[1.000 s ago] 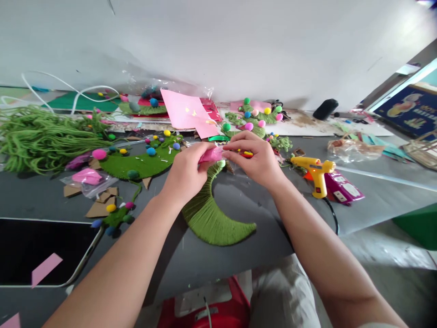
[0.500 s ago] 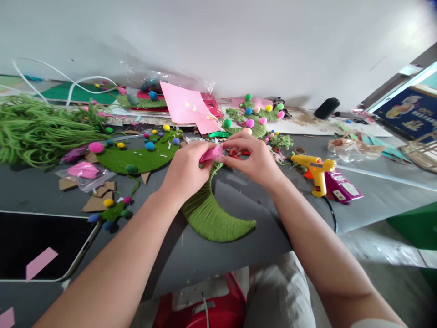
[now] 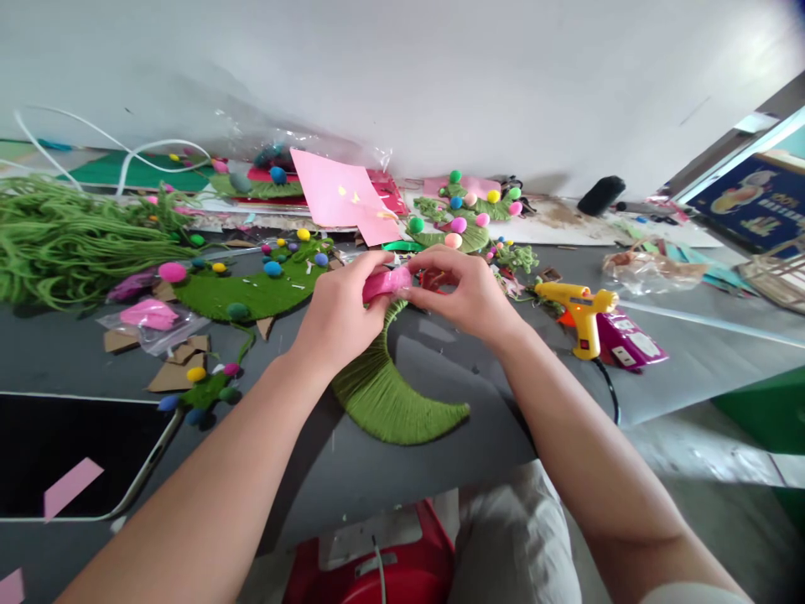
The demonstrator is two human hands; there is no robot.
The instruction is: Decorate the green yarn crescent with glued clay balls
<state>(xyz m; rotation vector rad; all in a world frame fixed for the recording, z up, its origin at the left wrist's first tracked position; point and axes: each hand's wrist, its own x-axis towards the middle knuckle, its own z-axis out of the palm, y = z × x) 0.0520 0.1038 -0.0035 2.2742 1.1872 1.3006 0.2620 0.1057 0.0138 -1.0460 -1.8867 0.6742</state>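
A soft-looking pink piece [image 3: 385, 283], seemingly folded or rolled, is pinched between my two hands; its exact kind I cannot make out. My left hand [image 3: 349, 298] grips its left end, with the thumb underneath. At its right end the fingertips of my right hand [image 3: 456, 285] close on it. Just below lies a crescent wrapped in green yarn [image 3: 402, 398] on the grey table, its upper tip partly hidden behind my left hand. Whether the pink piece touches that tip, I cannot tell.
Left are a green felt crescent with coloured balls [image 3: 251, 294], green yarn [image 3: 75, 243], a zip bag with pink material [image 3: 151, 317] and a tablet [image 3: 75, 453]. A yellow glue gun [image 3: 582, 315] rests at right, its cord trailing. Pink paper [image 3: 343, 197] stands behind.
The pink piece has turned slightly between my fingers and shows more of its surface. Both hands stay nearly in place; the whole view has shifted a little.
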